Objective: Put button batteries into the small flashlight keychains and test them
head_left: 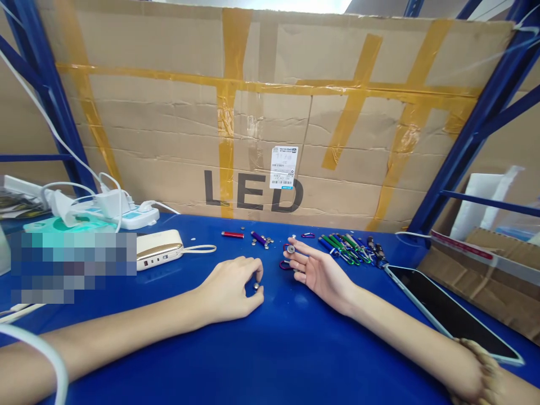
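My left hand (234,287) rests over the blue table with its fingers curled. A small silver button cell (256,286) shows between thumb and fingers. Opposite it, my right hand (323,275) is turned palm inward, fingers bent around a keychain flashlight part whose round metal end (291,248) faces me. A dark red carabiner clip (284,265) appears by these fingers; whether it is attached to that part I cannot tell. Beyond the hands lie a purple flashlight tube (259,239) among several loose button cells (269,241), and a red tube (233,235).
Several flashlights with carabiners (348,248) lie right of my right hand, near a phone (453,315). At left are a cream power bank (159,249) with a strap and a power strip (137,216) with cables. A large cardboard box (169,129) stands behind the table (270,360).
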Demonstrator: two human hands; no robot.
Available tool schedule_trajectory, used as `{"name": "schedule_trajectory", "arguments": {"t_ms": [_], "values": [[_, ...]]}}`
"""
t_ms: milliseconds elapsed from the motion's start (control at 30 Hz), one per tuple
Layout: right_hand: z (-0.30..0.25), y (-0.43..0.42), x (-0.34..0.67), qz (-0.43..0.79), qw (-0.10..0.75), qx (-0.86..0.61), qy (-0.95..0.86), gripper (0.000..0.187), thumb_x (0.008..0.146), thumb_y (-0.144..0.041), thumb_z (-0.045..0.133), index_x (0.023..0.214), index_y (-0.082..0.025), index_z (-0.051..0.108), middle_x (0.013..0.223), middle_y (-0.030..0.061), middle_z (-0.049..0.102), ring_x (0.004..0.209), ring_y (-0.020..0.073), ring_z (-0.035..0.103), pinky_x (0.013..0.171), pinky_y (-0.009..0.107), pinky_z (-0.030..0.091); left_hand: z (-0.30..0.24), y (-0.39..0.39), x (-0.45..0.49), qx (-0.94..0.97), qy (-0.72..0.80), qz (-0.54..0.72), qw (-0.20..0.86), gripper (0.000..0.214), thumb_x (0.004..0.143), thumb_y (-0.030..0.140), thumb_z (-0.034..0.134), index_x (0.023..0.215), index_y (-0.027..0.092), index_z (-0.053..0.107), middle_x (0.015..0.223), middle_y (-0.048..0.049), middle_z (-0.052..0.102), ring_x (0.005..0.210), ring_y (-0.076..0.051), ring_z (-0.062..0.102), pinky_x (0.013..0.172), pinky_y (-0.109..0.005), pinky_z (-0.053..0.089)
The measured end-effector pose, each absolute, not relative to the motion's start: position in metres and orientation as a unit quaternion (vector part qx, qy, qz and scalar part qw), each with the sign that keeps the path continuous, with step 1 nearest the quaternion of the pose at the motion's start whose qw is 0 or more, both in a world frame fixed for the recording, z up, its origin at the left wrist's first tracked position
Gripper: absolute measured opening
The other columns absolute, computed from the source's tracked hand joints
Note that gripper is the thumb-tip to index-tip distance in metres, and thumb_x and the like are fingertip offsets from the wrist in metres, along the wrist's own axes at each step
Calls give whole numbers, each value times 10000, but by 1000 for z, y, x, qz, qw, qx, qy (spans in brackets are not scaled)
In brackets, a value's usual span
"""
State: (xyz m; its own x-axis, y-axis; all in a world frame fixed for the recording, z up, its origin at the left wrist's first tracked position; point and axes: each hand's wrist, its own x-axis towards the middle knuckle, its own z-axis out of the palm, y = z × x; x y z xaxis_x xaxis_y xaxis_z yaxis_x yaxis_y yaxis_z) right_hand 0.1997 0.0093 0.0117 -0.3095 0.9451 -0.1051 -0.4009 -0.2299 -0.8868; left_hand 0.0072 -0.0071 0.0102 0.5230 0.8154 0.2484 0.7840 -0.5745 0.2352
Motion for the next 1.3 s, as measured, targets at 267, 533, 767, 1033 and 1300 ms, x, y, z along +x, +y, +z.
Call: {"name": "schedule_trajectory", "arguments": {"t_ms": [267, 533, 767, 1033, 1300], "values": [[5, 4, 195, 640, 447, -329, -531, 306, 742, -361, 620, 977, -200, 510, 747, -8, 519, 575, 68, 435, 476, 177, 317, 0, 1, 2, 892, 378, 207, 139, 248, 842, 298, 418, 1081, 232, 411, 784, 15, 512, 682, -125, 513, 610, -251, 432], [-4, -3, 192, 414, 384, -356, -745, 274, 876, -426, 432, 1059, -224, 450, 647, -51, 422, 515, 69, 383, 496, 209, 334, -3, -1, -1, 879, 340, 334, 7, 494, 843, 247, 457, 1301, 244, 271, 1247, -85, 422, 1142, -219, 395, 963, -424, 372], [3, -14, 189, 329, 335, -342, -814, 260, 913, -377, 358, 1067, -215, 491, 678, -20, 509, 608, 97, 470, 580, 230, 384, 0, -1, 0, 905, 325, 276, -9, 247, 890, 327, 405, 1072, 231, 541, 1158, -63, 508, 1075, -216, 414, 912, -400, 378], [-6, -5, 193, 253, 371, -386, -806, 466, 811, -391, 532, 1247, -278, 410, 965, 42, 562, 820, 168, 525, 711, 307, 448, 2, 0, -1, 857, 396, 328, 35, 231, 920, 274, 327, 1019, 197, 521, 985, -42, 575, 925, -182, 480, 823, -340, 384], [-2, -8, 193, 132, 235, -325, -906, 345, 870, -368, 455, 1207, -342, 525, 1271, 29, 479, 1173, 240, 392, 1007, 452, 259, 1, -5, -2, 852, 381, 356, 44, 235, 918, 268, 332, 1105, 189, 451, 990, -45, 571, 897, -163, 501, 820, -310, 394]]}}
